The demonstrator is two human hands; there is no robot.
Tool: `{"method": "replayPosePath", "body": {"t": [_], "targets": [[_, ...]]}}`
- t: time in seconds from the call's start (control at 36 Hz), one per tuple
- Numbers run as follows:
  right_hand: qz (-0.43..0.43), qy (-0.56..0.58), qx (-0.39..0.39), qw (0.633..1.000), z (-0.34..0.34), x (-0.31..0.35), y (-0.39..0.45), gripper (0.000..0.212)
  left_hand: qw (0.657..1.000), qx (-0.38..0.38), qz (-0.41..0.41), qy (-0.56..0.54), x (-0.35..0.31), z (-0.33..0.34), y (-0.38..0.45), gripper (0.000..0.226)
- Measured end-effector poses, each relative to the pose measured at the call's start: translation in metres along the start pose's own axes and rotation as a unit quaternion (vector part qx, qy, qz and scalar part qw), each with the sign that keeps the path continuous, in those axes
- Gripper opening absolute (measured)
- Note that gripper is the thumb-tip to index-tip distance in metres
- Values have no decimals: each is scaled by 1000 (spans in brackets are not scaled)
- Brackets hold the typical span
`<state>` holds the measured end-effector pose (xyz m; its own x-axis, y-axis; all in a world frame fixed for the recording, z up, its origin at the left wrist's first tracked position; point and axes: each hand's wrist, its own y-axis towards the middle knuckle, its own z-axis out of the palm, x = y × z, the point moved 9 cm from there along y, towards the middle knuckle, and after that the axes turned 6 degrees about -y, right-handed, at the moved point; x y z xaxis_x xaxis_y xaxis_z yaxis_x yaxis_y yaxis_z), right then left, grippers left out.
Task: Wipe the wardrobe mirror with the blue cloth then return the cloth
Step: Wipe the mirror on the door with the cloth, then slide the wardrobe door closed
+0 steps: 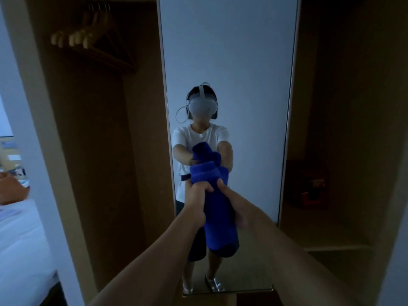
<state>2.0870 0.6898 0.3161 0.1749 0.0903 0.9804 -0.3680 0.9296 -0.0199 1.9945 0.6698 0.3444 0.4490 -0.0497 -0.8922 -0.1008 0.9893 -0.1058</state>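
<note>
The tall frameless wardrobe mirror is cut off by the top edge, and its middle is covered by the two raised forearms and the bunched deep-blue terry cloth. The left hand wraps the cloth, its palm hidden. The right hand is blurred; only a thumb tip shows clearly, the other fingers lying behind the cloth. The pale wooden coat hangers are soft and dim, their hooks cut off above. A small red-and-orange object in the dark right-hand compartment is too dim to identify. The white bed runs off the left edge.
</note>
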Motion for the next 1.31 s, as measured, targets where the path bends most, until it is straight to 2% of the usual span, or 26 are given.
{"method": "replayPosePath", "body": {"t": [0.06, 0.11, 0.17, 0.22, 0.28, 0.36, 0.42, 0.47, 0.56, 0.64, 0.69, 0.86, 1.0, 1.08, 1.14, 1.25, 1.31], "targets": [[16, 8, 1, 1000, -16, -6, -10, 67, 995, 49, -84, -33, 17, 17, -6, 42], [44, 2, -9, 999, -32, -15, -20, 65, 987, 91, -118, -52, 27, 31, -9, 44], [64, -20, -37, 997, -49, -22, -29, 63, 986, 113, -117, -40, 31, 40, -9, 40], [80, -33, -90, 992, -70, -25, -41, 62, 992, 100, -75, 8, 26, 40, -5, 29], [76, -8, -169, 983, -99, -25, -53, 58, 997, 36, 35, 58, 8, 25, 8, 24], [34, 62, -283, 957, -149, -21, -75, 39, 971, -107, 195, 87, -23, -18, 18, 24], [10, 95, -332, 939, -175, -18, -89, 27, 948, -190, 219, 128, -32, -46, 24, 31], [-8, 112, -354, 928, -192, -13, -100, 21, 940, -217, 202, 167, -33, -62, 37, 45], [-9, 113, -363, 925, -201, -7, -106, 21, 952, -184, 158, 187, -28, -69, 61, 57], [-6, 105, -359, 927, -203, -2, -100, 21, 973, -110, 131, 153, -19, -62, 80, 61], [-14, 112, -351, 930, -201, 0, -91, 20, 979, -89, 123, 138, -17, -56, 86, 61], [-16, 131, -337, 932, -195, -3, -66, 22, 978, -82, 147, 123, -22, -52, 94, 57], [-1, 109, -321, 941, -198, -12, -56, 28, 978, -34, 160, 128, -21, -47, 96, 62], [13, 103, -326, 940, -207, -18, -61, 29, 980, -76, 131, 131, -16, -56, 98, 59], [19, 101, -327, 939, -214, -22, -66, 33, 977, -86, 146, 126, -22, -57, 100, 57], [17, 92, -327, 940, -223, -27, -75, 42, 984, 8, 125, 126, -16, -48, 98, 63], [16, 91, -328, 940, -223, -29, -79, 44, 986, -20, 113, 120, -15, -57, 100, 63]]}}
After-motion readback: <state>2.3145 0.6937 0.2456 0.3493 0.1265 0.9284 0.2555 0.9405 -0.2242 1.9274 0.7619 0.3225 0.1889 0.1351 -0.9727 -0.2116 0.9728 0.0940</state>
